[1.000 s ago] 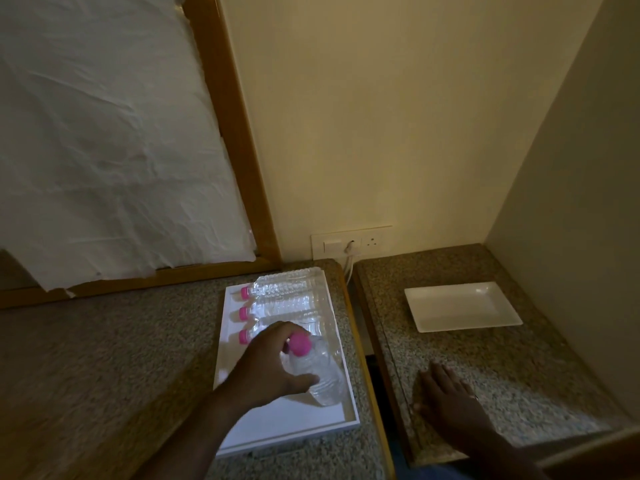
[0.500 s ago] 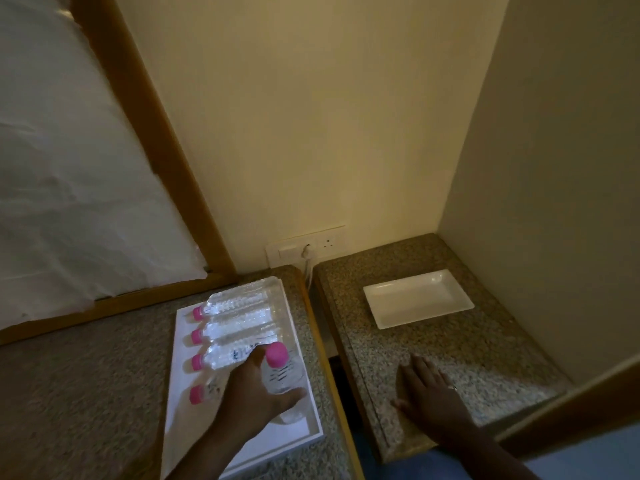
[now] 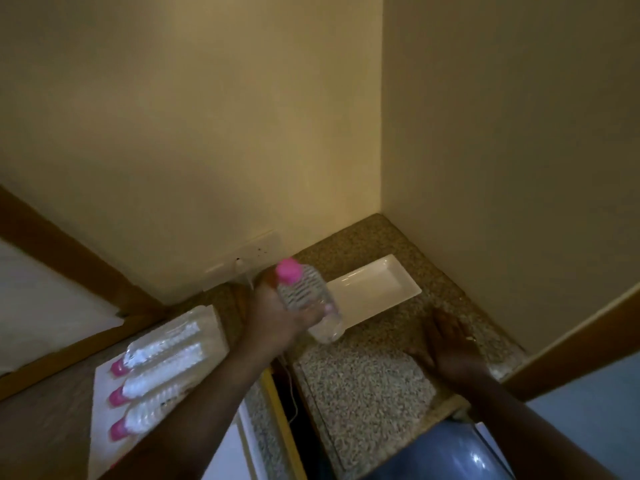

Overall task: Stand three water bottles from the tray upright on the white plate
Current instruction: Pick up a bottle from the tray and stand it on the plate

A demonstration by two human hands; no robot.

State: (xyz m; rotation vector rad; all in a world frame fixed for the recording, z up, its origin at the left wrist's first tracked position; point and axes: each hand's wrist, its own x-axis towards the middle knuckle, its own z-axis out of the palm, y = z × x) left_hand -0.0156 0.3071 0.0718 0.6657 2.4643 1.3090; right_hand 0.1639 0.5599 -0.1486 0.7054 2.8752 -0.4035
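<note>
My left hand (image 3: 277, 318) grips a clear water bottle (image 3: 308, 299) with a pink cap, held tilted in the air just left of the white plate (image 3: 377, 289). The plate lies bare on the right granite counter (image 3: 363, 386). Three more pink-capped bottles (image 3: 159, 375) lie side by side on the white tray (image 3: 100, 448) at the left; my forearm covers part of the tray. My right hand (image 3: 446, 344) rests flat on the right counter, fingers spread, near the plate's front edge.
A wall socket (image 3: 242, 261) with a white cable sits behind the gap between the two counters. Walls close the corner behind and right of the plate. A wooden frame (image 3: 69, 258) runs along the left.
My left hand lifted one bottle off the tray and carried it rightward across the gap to the plate's left edge. The view swung right. My right hand stayed on the counter.
</note>
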